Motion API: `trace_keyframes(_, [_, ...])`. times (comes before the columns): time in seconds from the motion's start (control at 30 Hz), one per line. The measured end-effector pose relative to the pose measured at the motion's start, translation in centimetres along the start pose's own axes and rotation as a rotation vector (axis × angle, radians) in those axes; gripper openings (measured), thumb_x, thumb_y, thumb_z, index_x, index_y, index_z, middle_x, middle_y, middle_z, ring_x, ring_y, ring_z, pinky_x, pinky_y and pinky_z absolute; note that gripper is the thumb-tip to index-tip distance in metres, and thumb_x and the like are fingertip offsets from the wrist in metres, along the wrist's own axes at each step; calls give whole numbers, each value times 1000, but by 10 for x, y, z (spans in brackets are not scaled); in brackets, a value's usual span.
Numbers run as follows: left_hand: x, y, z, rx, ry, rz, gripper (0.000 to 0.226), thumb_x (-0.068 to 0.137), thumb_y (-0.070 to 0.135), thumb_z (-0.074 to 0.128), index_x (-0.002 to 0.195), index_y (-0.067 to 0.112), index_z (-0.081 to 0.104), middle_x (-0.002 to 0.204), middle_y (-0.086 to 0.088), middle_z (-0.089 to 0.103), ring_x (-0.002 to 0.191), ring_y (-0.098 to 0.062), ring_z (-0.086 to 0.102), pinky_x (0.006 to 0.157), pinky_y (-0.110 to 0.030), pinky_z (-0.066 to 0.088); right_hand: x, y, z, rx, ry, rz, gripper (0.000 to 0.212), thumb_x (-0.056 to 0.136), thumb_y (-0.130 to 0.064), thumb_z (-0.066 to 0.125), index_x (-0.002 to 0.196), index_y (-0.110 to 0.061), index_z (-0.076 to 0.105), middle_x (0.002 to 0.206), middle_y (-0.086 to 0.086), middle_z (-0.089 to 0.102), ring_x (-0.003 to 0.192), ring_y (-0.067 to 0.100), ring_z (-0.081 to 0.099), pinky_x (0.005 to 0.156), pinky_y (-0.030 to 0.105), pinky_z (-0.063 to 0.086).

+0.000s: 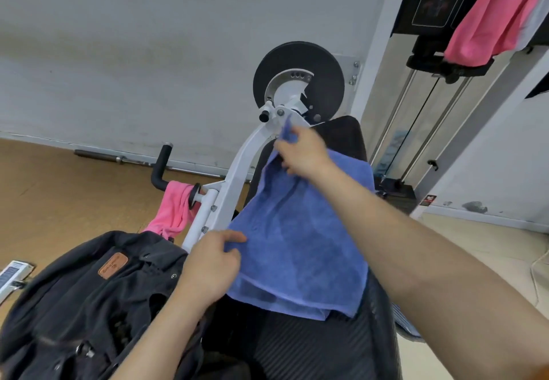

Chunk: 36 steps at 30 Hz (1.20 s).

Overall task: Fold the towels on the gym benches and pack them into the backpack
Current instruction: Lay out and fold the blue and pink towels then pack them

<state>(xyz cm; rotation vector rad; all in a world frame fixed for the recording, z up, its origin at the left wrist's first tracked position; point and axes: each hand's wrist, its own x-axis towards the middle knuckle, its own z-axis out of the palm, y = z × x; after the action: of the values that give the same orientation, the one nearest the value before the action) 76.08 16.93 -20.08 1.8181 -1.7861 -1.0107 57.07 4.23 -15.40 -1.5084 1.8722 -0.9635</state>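
Observation:
A blue towel (300,237) lies doubled over on the black padded gym bench (297,347). My right hand (303,153) pinches its far corner and lifts it above the bench's backrest. My left hand (211,263) grips the towel's near left edge. A black backpack (89,299) with a brown leather patch rests at the lower left, right beside my left hand. One pink towel (175,210) hangs over a machine handle at the left. Another pink towel (499,11) hangs from the machine at the top right.
The bench's white metal frame (234,177) rises to a black round weight disc (297,82). A cable machine with steel rods (424,124) stands at the right. A barbell (124,159) lies on the wooden floor along the grey wall.

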Motion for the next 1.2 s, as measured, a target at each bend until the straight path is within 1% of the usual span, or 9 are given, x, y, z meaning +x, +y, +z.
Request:
trace_keyframes(0.07, [6,-19,5,263,-127,-29,39,88,6,44,117,22,63,130,0,60,122,-19,54,96,-28,42,-12,22,23,-216,-240,78,63,91,-31,50,147,-12,32,134,11,57,113,34,59,86,36,47])
trace_keyframes(0.13, [7,-32,14,436,-237,-53,27,87,9,43,100,28,57,131,-5,59,121,-24,54,97,-32,42,-26,52,29,-505,-366,79,65,96,-31,44,153,-16,18,136,9,55,117,31,56,84,36,46])
trace_keyframes(0.3, [7,-35,27,777,-228,11,13,85,6,43,89,16,50,96,-4,54,97,-27,56,69,-32,40,-48,84,2,-832,-79,-122,45,94,-31,44,138,-20,45,126,5,56,118,31,47,84,41,40])
trace_keyframes(0.43, [5,-34,41,924,-103,125,32,85,9,46,116,15,50,121,-5,44,113,-25,41,70,-30,36,-63,91,-28,-662,6,-20,47,91,-30,48,138,-23,45,130,6,52,121,33,41,92,44,40])
trace_keyframes(0.6, [40,-35,50,595,-174,89,43,95,23,41,136,12,36,132,-13,43,116,-34,45,89,-39,41,-77,94,-40,-538,-28,57,59,91,-29,54,146,-16,35,130,17,52,121,38,46,96,39,38])
trace_keyframes(0.77, [88,-42,59,256,-226,-218,44,91,38,57,121,7,48,124,-15,56,110,-33,56,87,-37,47,-73,86,-26,-589,-114,107,61,85,-26,56,140,-23,29,106,11,53,92,31,56,66,35,41])
trace_keyframes(0.9, [89,-41,58,-349,-164,-334,9,84,17,70,85,14,62,104,-13,69,90,-27,65,85,-41,55,-68,85,-35,-380,-81,233,59,81,-17,57,136,-15,37,97,5,61,90,27,58,69,36,46])
trace_keyframes(1.07, [77,2,20,-435,-199,36,30,88,5,57,98,31,67,96,9,73,92,-12,68,79,-30,55,-80,76,-79,-728,-304,238,64,79,-28,58,139,-25,34,104,-1,55,94,23,56,78,36,50])
trace_keyframes(1.2, [61,53,-31,-313,-471,361,62,84,-5,58,108,51,62,106,32,66,102,8,61,83,-13,50,-77,14,-98,-446,-417,-275,84,78,-19,70,147,-40,26,140,-11,37,132,8,38,108,23,35])
